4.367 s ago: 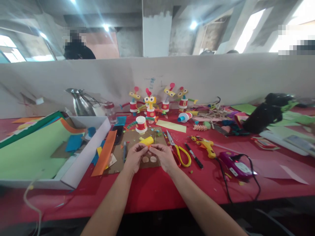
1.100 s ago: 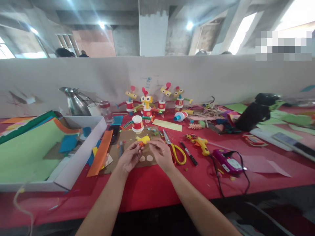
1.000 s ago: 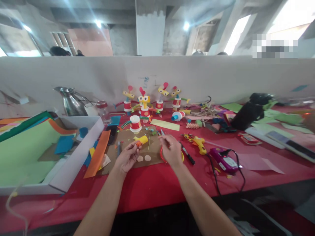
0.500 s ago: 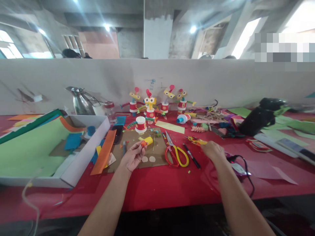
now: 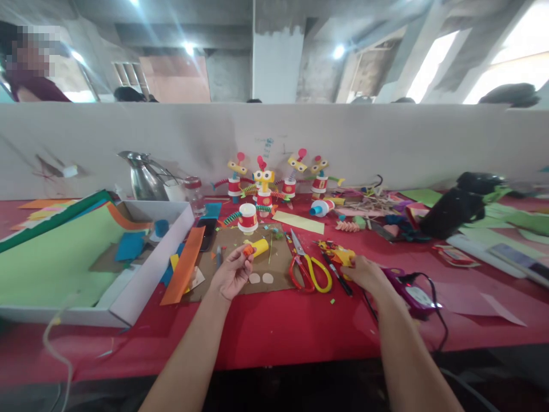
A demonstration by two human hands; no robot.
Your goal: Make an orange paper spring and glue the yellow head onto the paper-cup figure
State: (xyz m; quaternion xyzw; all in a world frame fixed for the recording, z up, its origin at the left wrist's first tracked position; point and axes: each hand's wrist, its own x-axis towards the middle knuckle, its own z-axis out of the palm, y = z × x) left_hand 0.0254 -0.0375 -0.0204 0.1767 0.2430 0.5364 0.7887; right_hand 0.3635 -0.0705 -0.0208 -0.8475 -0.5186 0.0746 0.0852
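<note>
My left hand point(image 5: 235, 273) is closed in a pinch on a small rolled yellow paper tube point(image 5: 260, 247) with an orange paper piece point(image 5: 249, 250) at its near end, above the brown cardboard point(image 5: 278, 266). My right hand point(image 5: 364, 273) is wrapped round a yellow hot glue gun point(image 5: 343, 256), its nozzle pointing left. Scissors point(image 5: 309, 266) with one red and one yellow handle lie between the hands. A black marker point(image 5: 337, 273) rests under the glue gun. Two pale paper ovals point(image 5: 261, 278) lie on the cardboard. Just beyond stands a red and white paper cup point(image 5: 247, 218) with folded green arms.
Several finished paper-cup figures point(image 5: 263, 189) stand against the partition. A white box point(image 5: 150, 257) of coloured paper is at left, near a steel jug point(image 5: 143, 177). A purple power strip point(image 5: 412, 292) with a cable lies right of my right hand, below a black bottle point(image 5: 450, 206).
My right hand has drawn the glue gun slightly nearer and left, uncovering the power strip. The left hand keeps its hold. A person has come into view at far left behind the partition.
</note>
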